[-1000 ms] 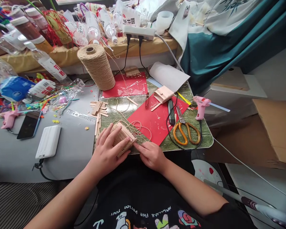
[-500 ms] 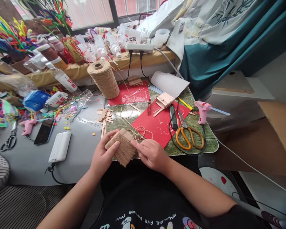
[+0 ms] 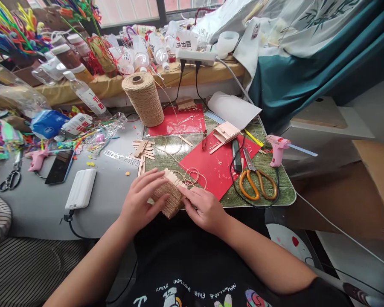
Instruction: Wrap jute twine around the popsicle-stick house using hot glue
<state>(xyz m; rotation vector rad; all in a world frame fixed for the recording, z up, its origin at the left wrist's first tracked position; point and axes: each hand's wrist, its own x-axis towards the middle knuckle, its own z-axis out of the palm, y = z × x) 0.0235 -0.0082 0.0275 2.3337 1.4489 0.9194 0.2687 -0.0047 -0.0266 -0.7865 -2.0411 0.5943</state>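
A small craft-stick box wrapped in jute twine (image 3: 170,199) is held in front of me near the table's front edge, tilted, with bare stick ends showing along its upper side. My right hand (image 3: 205,208) pinches its right edge between thumb and fingers. Over the box's left side my left hand (image 3: 142,200) has its fingers stretched and spread, the thumb lying close to or against the twine. Loose loops of twine (image 3: 195,174) lie just behind the box. A big twine spool (image 3: 144,100) stands farther back.
Orange-handled scissors (image 3: 256,183), a utility knife (image 3: 236,155) and a pink glue gun (image 3: 278,150) lie to the right. Red sheets (image 3: 216,170) and a small stick box (image 3: 225,132) are behind. Craft sticks (image 3: 144,149), a power bank (image 3: 81,188) and a phone (image 3: 60,166) are leftward.
My left hand has loosened from the box, its fingers lifting and spreading. My right hand keeps its pinch at the right edge, and the box has turned slightly.
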